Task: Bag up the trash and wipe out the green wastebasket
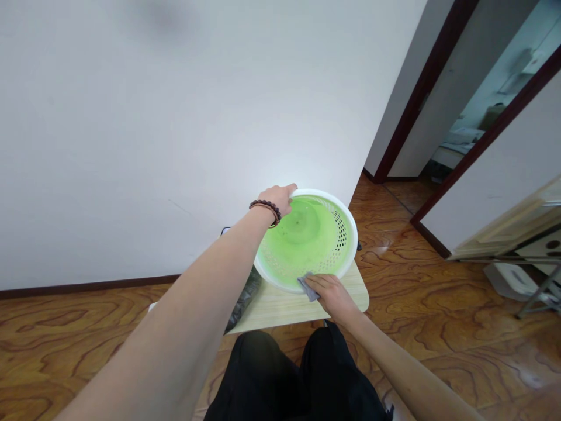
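A round plastic colander (302,234), green inside with a white rim and rows of holes along its side, rests on a small pale wooden table (280,307). My left hand (279,197), with a beaded bracelet at the wrist, grips the colander's far left rim. At the near rim, my right hand (329,292) is closed on a small grey cloth (309,286) that touches the edge. The fingers of my left hand are partly hidden behind the wrist and rim.
A dark plastic bag (243,299) lies on the table left of the colander, partly behind my left arm. A white wall (197,117) rises behind the table. An open doorway (473,111) and a white bin (511,280) are to the right, on the wooden floor.
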Demonstrator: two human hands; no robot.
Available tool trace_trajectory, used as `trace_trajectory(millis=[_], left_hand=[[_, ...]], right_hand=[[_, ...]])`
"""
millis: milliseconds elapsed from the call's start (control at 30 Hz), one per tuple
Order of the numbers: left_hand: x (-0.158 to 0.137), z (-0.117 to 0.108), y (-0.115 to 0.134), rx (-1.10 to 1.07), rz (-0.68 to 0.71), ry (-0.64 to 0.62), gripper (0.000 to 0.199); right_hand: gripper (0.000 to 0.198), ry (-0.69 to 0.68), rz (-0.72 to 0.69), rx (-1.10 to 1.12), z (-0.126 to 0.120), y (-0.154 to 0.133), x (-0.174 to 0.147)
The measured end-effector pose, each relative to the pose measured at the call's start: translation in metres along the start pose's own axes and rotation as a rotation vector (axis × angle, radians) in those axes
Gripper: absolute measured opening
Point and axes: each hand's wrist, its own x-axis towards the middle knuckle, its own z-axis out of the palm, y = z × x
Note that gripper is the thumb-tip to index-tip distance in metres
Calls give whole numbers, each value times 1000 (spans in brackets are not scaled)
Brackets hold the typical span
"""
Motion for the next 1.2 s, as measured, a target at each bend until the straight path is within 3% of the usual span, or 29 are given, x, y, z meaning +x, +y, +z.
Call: trace_trajectory(millis=[200,400,567,1033,1200], left_hand=[[-5,-10,15,59,55,-39,43],[-1,-9,17,127,148,-21,39],[1,-11,13,99,119,-49,35],[14,-14,6,16,112,-43,34],[15,-15,7,-5,147,-35,35]], right_hand=[[34,-22,47,223,-6,0,0],[20,137,282,337,-10,-5,-2],[20,256,450,357,-5,-6,10],[34,273,395,433,20,-1,50],[32,206,330,368,21,-3,56]])
